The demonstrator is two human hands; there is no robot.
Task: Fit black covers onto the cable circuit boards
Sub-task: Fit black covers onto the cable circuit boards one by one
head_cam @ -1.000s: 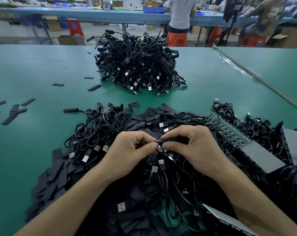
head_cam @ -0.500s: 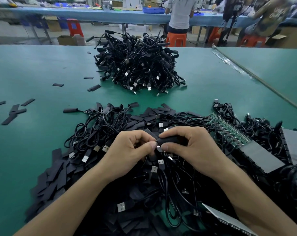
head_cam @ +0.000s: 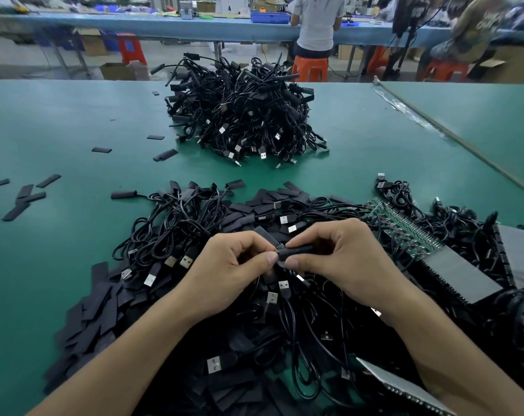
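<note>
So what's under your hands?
Under the left hand and right hand, a tangle of black USB cables and flat black covers. The green table beneath that pile is covered.

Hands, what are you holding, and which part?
The right hand grips a black cover round its middle; the left hand pinches the end facing it.

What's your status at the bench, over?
Left hand pinches circuit board. Right hand grips black cover. Loose cables heaped beneath both hands.
</note>
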